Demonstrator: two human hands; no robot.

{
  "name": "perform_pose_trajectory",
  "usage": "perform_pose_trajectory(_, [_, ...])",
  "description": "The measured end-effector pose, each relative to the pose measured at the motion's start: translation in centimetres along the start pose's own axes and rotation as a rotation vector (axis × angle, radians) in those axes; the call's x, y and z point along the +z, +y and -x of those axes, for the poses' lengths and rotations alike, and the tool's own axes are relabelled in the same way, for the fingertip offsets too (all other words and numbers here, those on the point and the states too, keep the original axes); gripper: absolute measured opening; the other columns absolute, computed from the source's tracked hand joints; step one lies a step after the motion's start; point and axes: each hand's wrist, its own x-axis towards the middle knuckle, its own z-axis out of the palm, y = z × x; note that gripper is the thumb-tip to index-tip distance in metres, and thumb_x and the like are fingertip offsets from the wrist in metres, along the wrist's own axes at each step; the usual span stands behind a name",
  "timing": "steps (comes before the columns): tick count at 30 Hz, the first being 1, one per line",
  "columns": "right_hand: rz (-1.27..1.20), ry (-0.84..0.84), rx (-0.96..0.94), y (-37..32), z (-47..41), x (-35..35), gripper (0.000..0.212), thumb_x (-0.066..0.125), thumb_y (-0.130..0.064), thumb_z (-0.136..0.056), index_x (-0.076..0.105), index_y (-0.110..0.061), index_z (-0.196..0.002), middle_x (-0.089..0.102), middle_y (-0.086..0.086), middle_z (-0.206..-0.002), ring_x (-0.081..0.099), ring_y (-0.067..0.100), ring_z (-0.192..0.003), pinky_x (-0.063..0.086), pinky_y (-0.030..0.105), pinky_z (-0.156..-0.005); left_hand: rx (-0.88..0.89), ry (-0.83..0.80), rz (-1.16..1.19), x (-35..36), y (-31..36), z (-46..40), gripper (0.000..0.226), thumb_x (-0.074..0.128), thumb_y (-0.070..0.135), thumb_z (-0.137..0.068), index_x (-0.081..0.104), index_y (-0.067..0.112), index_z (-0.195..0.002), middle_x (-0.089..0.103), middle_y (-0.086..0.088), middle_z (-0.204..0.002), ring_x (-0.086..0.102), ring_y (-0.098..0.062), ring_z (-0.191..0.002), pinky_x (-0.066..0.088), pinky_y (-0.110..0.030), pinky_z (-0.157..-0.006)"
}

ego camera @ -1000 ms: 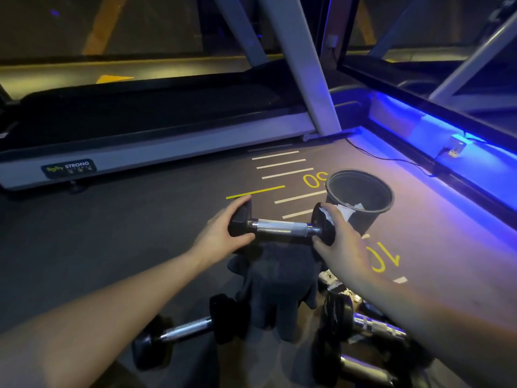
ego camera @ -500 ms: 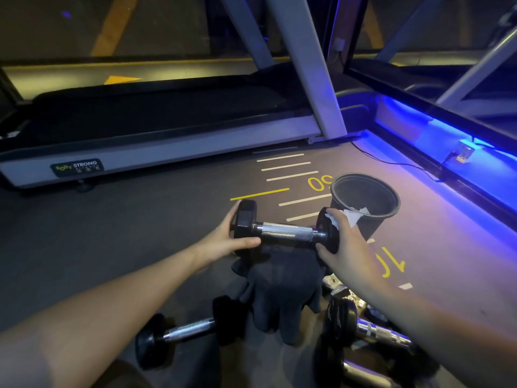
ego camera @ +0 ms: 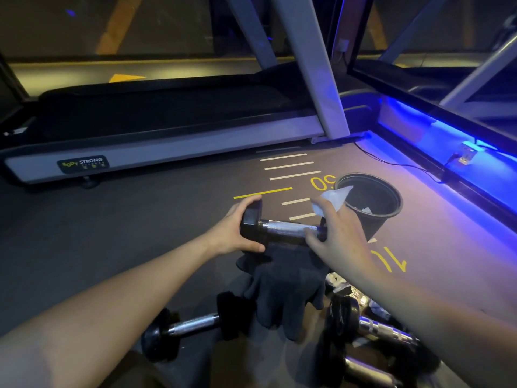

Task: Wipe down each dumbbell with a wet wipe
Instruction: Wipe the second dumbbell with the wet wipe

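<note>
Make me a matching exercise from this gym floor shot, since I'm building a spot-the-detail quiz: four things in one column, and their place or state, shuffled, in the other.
Things:
1. wet wipe
2. held dumbbell
3. black bucket
4. dark gloves

Places or states:
A. stands on the floor right of the yellow marks
B. lies on the floor below the raised dumbbell
C. white, in the right hand
D. its end gripped by the left hand

Pairs: 1-C, 2-D, 3-A, 4-B

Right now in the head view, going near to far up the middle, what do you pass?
Dark gloves → held dumbbell → yellow floor line → white floor stripes → treadmill.
</note>
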Motion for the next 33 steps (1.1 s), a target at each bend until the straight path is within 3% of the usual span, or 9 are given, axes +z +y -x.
perform_pose_trajectory(5, [0.027,-0.121,-0.150,-2.4,-0.2,2.1,0.057,0.056,-0.044,-0.081,0.041,-0.032,-0.135,0.055,0.003,-0.109,0.049,0.031,-0.097,0.042,0.039,-0.088,0.017,0.019,0.004,0.2,0.1,0.0,0.110,0.093,0.017,-0.062,0.026,0.050,-0.143,0.032,0.002,-0.152,0.037,-0.014,-0.139,0.034,-0.021,-0.109])
perform_pose_trajectory(10, [0.000,-0.227,-0.160,-2.9,-0.9,3.7,0.062,0.059,-0.043,-0.084,0.033,-0.037,-0.140,0.051,0.006,-0.123,0.048,0.033,-0.111,0.038,0.039,-0.096,0.024,0.021,0.012,0.2,-0.1,0.0,0.110,0.092,0.020,-0.063,0.027,0.047,-0.146,0.033,0.003,-0.152,0.037,-0.013,-0.139,0.036,-0.027,-0.112])
perform_pose_trajectory(16, [-0.077,-0.342,-0.165,-3.2,-1.6,4.7,0.081,0.060,-0.035,-0.085,0.014,-0.041,-0.151,0.051,0.003,-0.128,0.046,0.031,-0.117,0.036,0.039,-0.100,0.038,0.025,0.007,0.2,-0.4,-0.2,0.109,0.092,0.021,-0.065,0.027,0.045,-0.148,0.033,0.004,-0.151,0.036,-0.010,-0.138,0.033,-0.022,-0.111])
perform_pose_trajectory(19, [-0.153,-0.328,-0.132,-3.3,-1.9,5.3,0.084,0.061,-0.028,-0.088,0.009,-0.034,-0.153,0.058,0.003,-0.126,0.048,0.030,-0.117,0.039,0.038,-0.097,0.043,0.025,0.007,0.2,-0.5,-0.2,0.108,0.092,0.020,-0.066,0.027,0.045,-0.148,0.033,0.003,-0.151,0.037,-0.010,-0.137,0.033,-0.022,-0.110])
perform_pose_trajectory(22, [-0.051,-0.274,-0.119,-2.6,-2.5,5.3,0.076,0.065,-0.023,-0.088,0.022,-0.021,-0.152,0.059,0.007,-0.128,0.051,0.031,-0.119,0.038,0.037,-0.099,0.041,0.021,0.006,0.2,-0.7,-0.2,0.108,0.092,0.024,-0.065,0.026,0.050,-0.146,0.033,0.003,-0.151,0.038,-0.012,-0.137,0.035,-0.022,-0.109])
perform_pose_trajectory(24, [0.074,-0.151,-0.242,-2.1,-2.4,5.2,0.063,0.069,-0.021,-0.084,0.042,-0.012,-0.140,0.054,0.010,-0.129,0.050,0.032,-0.119,0.040,0.040,-0.101,0.035,0.021,0.010,0.2,-0.7,-0.3,0.109,0.092,0.024,-0.064,0.026,0.050,-0.146,0.032,0.004,-0.151,0.039,-0.013,-0.136,0.036,-0.019,-0.105])
perform_pose_trajectory(27, [0.174,0.028,-0.501,-2.1,-1.3,5.3,0.039,0.067,-0.019,-0.081,0.057,-0.005,-0.116,0.054,0.015,-0.117,0.052,0.035,-0.103,0.043,0.042,-0.088,0.028,0.022,0.013,0.3,-0.7,-0.3,0.110,0.092,0.020,-0.064,0.027,0.046,-0.148,0.033,0.003,-0.149,0.041,-0.014,-0.134,0.040,-0.021,-0.102])
perform_pose_trajectory(30, [0.198,-0.084,-0.662,-2.1,0.7,5.8,0.031,0.062,-0.028,-0.084,0.059,-0.012,-0.110,0.054,0.009,-0.109,0.051,0.030,-0.095,0.041,0.038,-0.079,0.026,0.017,0.014,0.1,-0.5,-0.2,0.109,0.091,0.020,-0.064,0.026,0.047,-0.148,0.033,0.003,-0.148,0.042,-0.014,-0.133,0.044,-0.027,-0.105])
perform_pose_trajectory(33, [0.140,-0.316,-0.589,-1.0,2.2,7.1,0.043,0.062,-0.036,-0.084,0.052,-0.017,-0.121,0.049,0.003,-0.115,0.051,0.025,-0.098,0.047,0.036,-0.078,0.028,0.018,0.018,0.1,-0.4,-0.1,0.109,0.091,0.019,-0.065,0.026,0.047,-0.148,0.032,0.004,-0.150,0.040,-0.013,-0.135,0.043,-0.028,-0.108])
